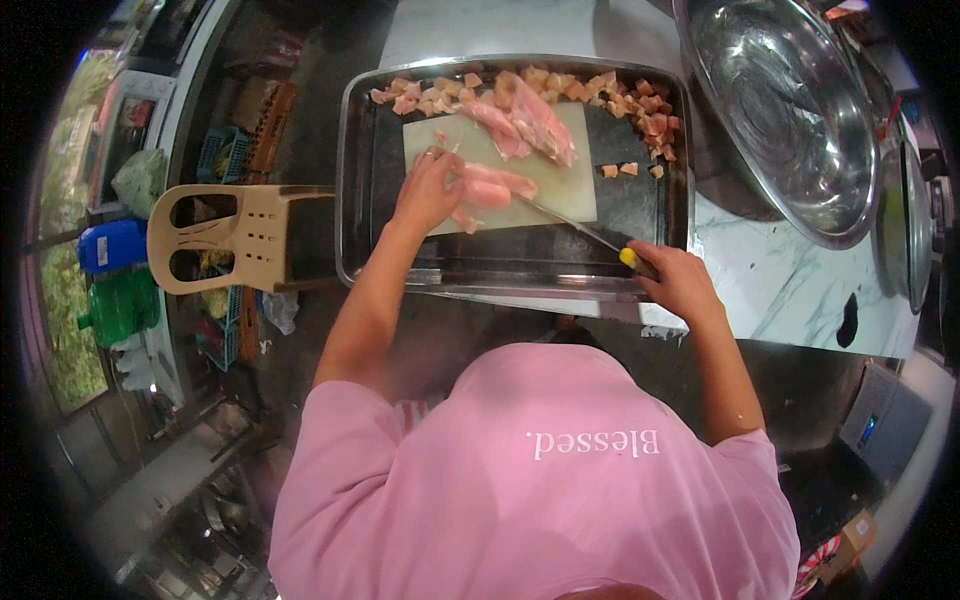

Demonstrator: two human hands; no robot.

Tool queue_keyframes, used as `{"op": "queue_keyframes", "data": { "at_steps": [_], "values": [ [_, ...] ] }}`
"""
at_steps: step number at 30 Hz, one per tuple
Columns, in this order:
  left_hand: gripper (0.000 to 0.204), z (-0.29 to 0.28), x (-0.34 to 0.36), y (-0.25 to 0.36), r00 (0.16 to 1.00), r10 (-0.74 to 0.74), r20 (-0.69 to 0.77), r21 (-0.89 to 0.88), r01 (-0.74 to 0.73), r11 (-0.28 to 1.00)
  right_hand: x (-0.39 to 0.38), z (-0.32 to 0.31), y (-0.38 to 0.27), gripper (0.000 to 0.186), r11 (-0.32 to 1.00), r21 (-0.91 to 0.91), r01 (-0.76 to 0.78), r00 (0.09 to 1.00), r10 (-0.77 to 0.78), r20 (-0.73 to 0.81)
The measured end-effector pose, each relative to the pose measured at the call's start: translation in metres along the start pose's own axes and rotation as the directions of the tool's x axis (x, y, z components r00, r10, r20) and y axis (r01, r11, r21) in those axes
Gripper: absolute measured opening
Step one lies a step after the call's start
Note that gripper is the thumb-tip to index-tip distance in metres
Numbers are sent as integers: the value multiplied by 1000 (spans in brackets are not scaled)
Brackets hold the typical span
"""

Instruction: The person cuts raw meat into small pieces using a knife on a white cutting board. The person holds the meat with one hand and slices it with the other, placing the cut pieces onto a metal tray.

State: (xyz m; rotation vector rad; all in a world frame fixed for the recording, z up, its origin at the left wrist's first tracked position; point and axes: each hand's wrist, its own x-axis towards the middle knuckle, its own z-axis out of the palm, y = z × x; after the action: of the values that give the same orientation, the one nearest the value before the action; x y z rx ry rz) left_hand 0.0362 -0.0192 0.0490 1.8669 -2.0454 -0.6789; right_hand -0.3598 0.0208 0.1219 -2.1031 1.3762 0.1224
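Nearest, the right hand (678, 280) has its fingers clamped on the yellow handle of a knife (575, 225), whose blade runs up-left over the tray (365, 180) rim to the chicken strip (490, 188). The strip lies long axis left-right on the white cutting board (570, 185). The left hand (428, 190), the nearer one, presses its left end, fingers together. Beyond lie 2 larger raw pieces (530, 125) and diced cubes (650, 110); the tray sits on the marble tabletop (770, 290).

One metal tray (360, 180) is holding one white cutting board (570, 185); one knife (575, 225) is lying across it; two steel bowls (790, 110) are sitting alongside.
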Motion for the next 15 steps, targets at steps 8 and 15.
{"op": "queue_keyframes", "data": {
  "at_steps": [8,15],
  "values": [
    [35,14,33,7,954,107,282,80,-134,988,-39,15,11,49,981,187,-59,994,75,-82],
    [34,-5,56,-36,897,83,434,-74,-56,996,-39,29,-1,48,976,212,-47,992,71,-106]
  ]
}}
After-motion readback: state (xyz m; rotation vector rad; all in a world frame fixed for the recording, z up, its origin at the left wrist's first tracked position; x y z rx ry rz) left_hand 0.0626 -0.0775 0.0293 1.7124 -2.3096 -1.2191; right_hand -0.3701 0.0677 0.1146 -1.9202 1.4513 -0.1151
